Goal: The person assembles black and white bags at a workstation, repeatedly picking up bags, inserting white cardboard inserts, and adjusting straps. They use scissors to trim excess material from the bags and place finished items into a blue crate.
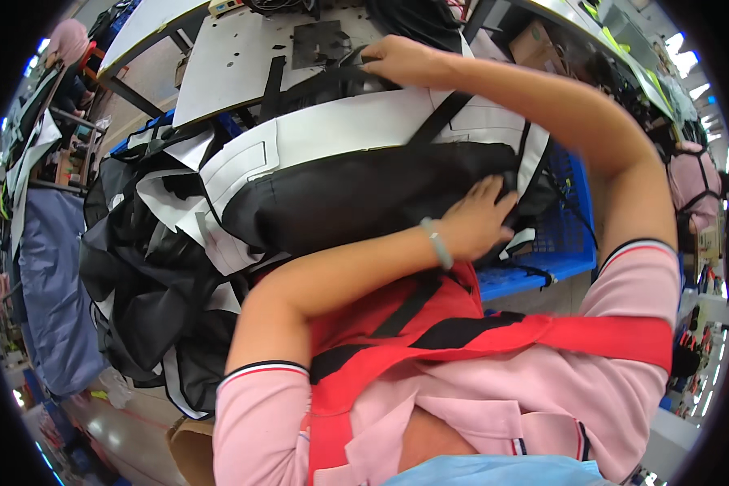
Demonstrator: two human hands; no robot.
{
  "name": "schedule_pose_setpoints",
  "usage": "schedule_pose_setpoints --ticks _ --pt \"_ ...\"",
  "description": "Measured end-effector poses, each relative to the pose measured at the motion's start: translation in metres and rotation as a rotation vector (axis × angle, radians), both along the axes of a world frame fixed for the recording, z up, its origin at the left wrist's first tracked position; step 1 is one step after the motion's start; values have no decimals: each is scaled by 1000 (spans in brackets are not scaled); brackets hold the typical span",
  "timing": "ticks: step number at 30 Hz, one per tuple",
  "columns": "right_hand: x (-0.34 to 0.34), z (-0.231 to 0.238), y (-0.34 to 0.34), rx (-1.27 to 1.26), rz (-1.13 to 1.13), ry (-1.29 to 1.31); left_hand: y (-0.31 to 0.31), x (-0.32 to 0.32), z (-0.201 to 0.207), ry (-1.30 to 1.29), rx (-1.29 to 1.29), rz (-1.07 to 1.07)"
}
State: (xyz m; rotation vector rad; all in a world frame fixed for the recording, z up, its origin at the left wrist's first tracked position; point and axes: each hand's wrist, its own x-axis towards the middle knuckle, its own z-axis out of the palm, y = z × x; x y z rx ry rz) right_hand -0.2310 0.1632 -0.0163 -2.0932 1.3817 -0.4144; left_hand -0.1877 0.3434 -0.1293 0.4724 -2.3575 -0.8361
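Note:
A large black and white sewn fabric piece point(356, 194), which looks like part of a bag, lies across my lap and the table's near edge. My left hand point(474, 223), with a pale bangle at the wrist, rests on its black right end, fingers spread and lying flat. Farther off, my right hand point(401, 61) reaches over the white part, its fingers closed on a black strap point(332, 81). Another black strap point(437, 117) crosses the white panel between my hands. The tips of my right fingers are partly hidden.
A white-topped table point(227, 73) with black scraps stands ahead. A blue plastic crate point(535, 271) is at the right under the fabric. More black and white fabric point(138, 267) hangs in a heap at the left. A cardboard box point(190, 449) stands at lower left. Other people are farther off.

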Motion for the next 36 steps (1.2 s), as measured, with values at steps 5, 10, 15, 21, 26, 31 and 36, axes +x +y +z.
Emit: schedule_pose_setpoints --ticks 5,10,15,21,26,31,36 --pt "22 -31 42 -447 134 6 -41 128 142 35 142 -253" --pt "60 18 123 -520 686 90 -144 161 174 -2 457 -94" --pt "48 11 102 -301 507 81 -153 193 165 -575 339 -142" --pt "11 -5 50 75 362 -69 -166 221 165 -855 478 -59" --pt "11 -23 38 113 382 -202 -183 216 137 -848 388 -122" --pt "3 3 23 146 210 -134 -193 206 137 -668 736 60" --pt "-1 20 6 67 150 -107 -217 210 134 -311 742 154"
